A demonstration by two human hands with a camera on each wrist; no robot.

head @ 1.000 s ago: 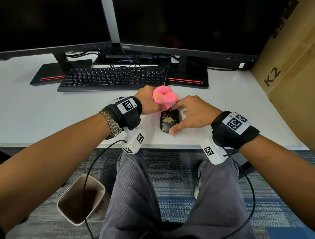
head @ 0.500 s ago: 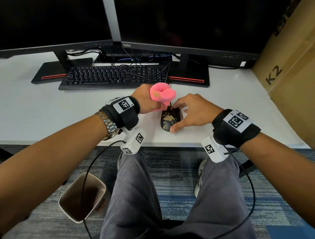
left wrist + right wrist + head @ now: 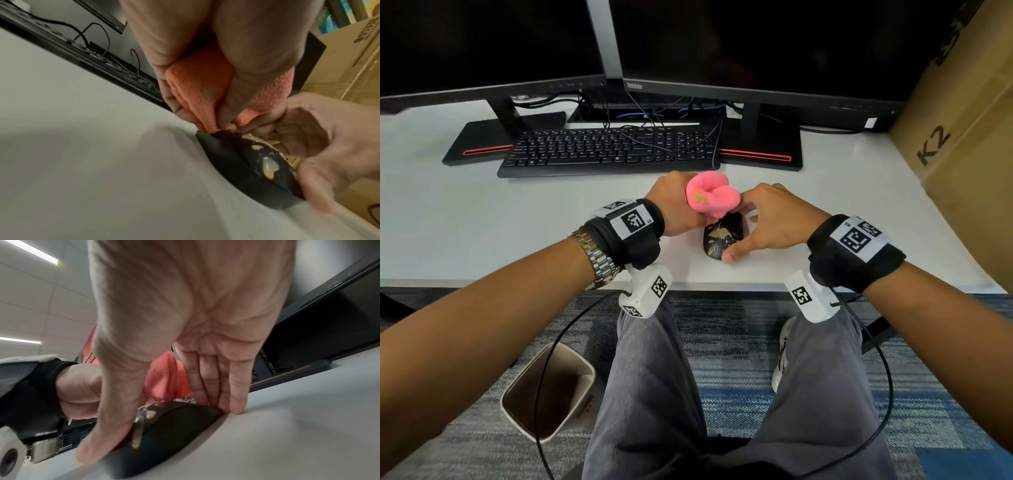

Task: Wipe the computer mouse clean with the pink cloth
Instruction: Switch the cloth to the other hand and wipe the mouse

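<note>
A black computer mouse (image 3: 722, 238) smeared with beige grime lies near the front of the white desk (image 3: 482, 222). My left hand (image 3: 676, 207) grips a bunched pink cloth (image 3: 710, 198) and presses its lower tip on the mouse's far end. In the left wrist view the cloth (image 3: 197, 84) meets the mouse (image 3: 246, 170) at its front edge, with beige blobs still on the top. My right hand (image 3: 765, 224) holds the mouse by its sides, thumb on the near left and fingers along the right. The right wrist view shows that hand (image 3: 185, 321) over the mouse (image 3: 174, 434).
A black keyboard (image 3: 606, 150) sits just beyond the hands, with two monitors on stands (image 3: 760, 150) behind it and loose cables between. A cardboard box (image 3: 962, 144) stands at the desk's right. An open bin (image 3: 548, 387) is on the floor by my left knee.
The left hand has brought the cloth slightly down onto the mouse's far end. The right hand has kept its hold on the mouse, which has stayed in place.
</note>
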